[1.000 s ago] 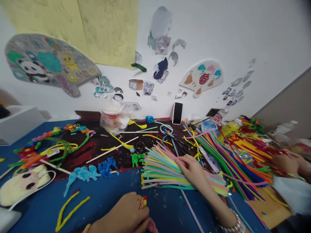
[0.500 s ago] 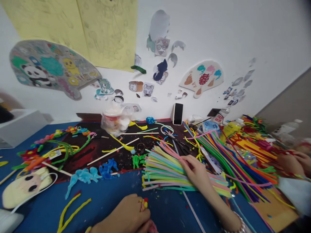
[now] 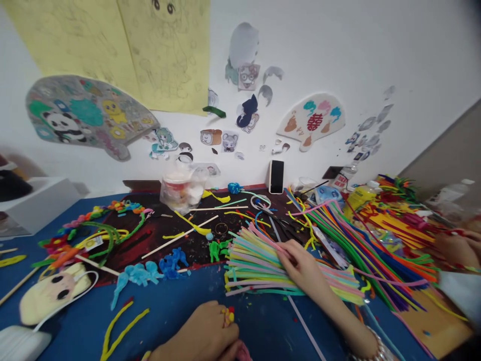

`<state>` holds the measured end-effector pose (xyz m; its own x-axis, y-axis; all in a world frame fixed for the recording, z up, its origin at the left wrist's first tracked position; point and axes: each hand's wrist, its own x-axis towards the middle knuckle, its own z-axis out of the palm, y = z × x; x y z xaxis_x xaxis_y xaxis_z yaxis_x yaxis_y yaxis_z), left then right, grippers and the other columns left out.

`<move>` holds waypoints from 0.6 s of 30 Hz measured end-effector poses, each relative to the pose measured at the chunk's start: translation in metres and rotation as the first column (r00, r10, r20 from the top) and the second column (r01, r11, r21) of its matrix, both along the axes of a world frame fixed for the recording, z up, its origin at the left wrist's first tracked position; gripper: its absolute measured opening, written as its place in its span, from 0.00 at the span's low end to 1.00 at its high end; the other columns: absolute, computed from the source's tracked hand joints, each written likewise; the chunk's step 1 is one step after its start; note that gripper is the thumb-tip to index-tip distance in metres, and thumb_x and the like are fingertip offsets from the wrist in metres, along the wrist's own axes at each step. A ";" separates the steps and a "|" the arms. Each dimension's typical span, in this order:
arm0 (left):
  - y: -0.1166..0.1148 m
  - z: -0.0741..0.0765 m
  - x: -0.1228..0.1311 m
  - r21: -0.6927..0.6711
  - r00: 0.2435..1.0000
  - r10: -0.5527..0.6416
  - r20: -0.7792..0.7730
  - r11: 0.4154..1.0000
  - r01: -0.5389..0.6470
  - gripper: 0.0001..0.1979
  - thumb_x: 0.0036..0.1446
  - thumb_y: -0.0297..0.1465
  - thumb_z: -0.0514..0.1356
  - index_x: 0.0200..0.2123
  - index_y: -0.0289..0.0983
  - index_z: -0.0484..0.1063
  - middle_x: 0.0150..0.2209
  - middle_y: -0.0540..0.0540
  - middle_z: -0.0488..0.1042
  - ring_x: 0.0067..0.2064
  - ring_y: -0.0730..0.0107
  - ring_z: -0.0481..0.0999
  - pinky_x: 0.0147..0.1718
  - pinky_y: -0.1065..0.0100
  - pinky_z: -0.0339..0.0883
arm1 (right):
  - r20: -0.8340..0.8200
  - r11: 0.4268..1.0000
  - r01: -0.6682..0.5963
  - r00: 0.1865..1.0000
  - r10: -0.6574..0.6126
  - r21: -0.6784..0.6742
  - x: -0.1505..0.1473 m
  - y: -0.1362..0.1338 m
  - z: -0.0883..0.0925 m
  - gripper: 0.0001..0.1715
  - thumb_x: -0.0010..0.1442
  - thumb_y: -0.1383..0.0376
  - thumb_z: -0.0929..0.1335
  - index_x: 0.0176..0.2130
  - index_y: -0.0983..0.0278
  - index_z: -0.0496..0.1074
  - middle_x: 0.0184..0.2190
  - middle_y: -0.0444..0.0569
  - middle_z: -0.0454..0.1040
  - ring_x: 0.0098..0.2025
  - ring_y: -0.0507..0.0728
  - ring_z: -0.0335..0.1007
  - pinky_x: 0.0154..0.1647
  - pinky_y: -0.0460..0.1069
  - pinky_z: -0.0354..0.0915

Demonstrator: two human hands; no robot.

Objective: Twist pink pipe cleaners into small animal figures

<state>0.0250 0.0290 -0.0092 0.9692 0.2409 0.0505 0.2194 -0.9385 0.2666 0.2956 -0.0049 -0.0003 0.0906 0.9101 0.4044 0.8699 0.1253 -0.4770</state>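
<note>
My right hand (image 3: 302, 268) rests on a bundle of pastel pipe cleaners (image 3: 251, 265), its thumb and fingers pinched on a pink strand near the top. A beaded bracelet circles that wrist. Low in the middle, my left hand (image 3: 205, 331) is closed around something pink (image 3: 243, 352), mostly hidden by the fingers and the picture's lower edge. A small red and yellow ring (image 3: 229, 316) sits on one of its fingers. To the left of this hand lies a bent yellow pipe cleaner (image 3: 122, 331). Blue twisted pipe-cleaner shapes (image 3: 150, 271) lie beyond it.
Brightly coloured pipe cleaners (image 3: 361, 250) spread at the right, near another person's hand (image 3: 456, 248). Scissors (image 3: 283, 228), wooden sticks (image 3: 180, 236) and a bagged tub (image 3: 182, 189) are on the dark mat. A phone (image 3: 276, 176) leans against the wall. A plush pouch (image 3: 54, 293) lies left.
The view has shifted slightly, so most things appear a little further right. Both hands keep nearly the same pose and place.
</note>
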 end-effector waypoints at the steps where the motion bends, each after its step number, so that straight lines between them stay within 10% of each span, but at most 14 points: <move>1: 0.000 -0.001 0.000 0.009 1.000 -0.002 0.013 1.000 0.002 0.06 0.58 0.29 0.54 0.29 0.38 0.66 0.29 0.49 0.73 0.32 0.69 0.71 0.32 0.69 0.60 | 0.000 1.000 -0.007 1.000 0.007 -0.012 0.001 0.000 -0.001 0.14 0.63 0.62 0.58 0.39 0.64 0.69 0.29 0.48 0.65 0.29 0.53 0.65 0.30 0.47 0.62; 18: 0.002 -0.015 0.001 0.072 0.996 -0.027 0.089 0.997 0.020 0.07 0.58 0.30 0.53 0.27 0.38 0.65 0.26 0.50 0.72 0.29 0.69 0.70 0.29 0.69 0.58 | 0.141 0.960 -0.272 0.950 0.279 -0.062 -0.004 -0.005 0.010 0.08 0.58 0.71 0.62 0.37 0.63 0.69 0.38 0.52 0.70 0.40 0.56 0.66 0.40 0.51 0.64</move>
<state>0.0258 0.0308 -0.0245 0.9653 0.2108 0.1538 0.1752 -0.9604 0.2168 0.2918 -0.0095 0.0094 -0.2237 0.9072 0.3564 0.8651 0.3532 -0.3562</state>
